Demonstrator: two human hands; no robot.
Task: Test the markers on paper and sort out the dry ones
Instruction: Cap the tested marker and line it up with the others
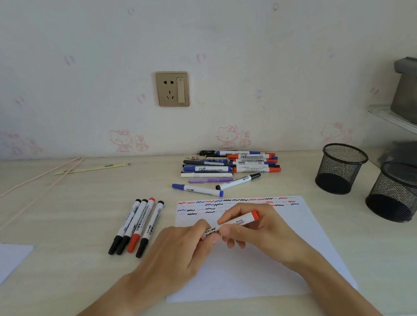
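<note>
Between both hands, over the paper [244,268], a red marker [234,223] lies nearly level, its long axis running left to right, red end cap up past the right hand [249,224]. The right hand's curled fingers grip the barrel; the left hand [185,249] closes round the other end, where the cap is hidden, so I cannot tell whether it is on. Pulling the hands apart along that axis looks like the coming move. Just left of the left hand lie four markers [138,228] side by side; beyond both hands sits the pile [230,165]. Right of the right hand stand two mesh cups [340,168].
</note>
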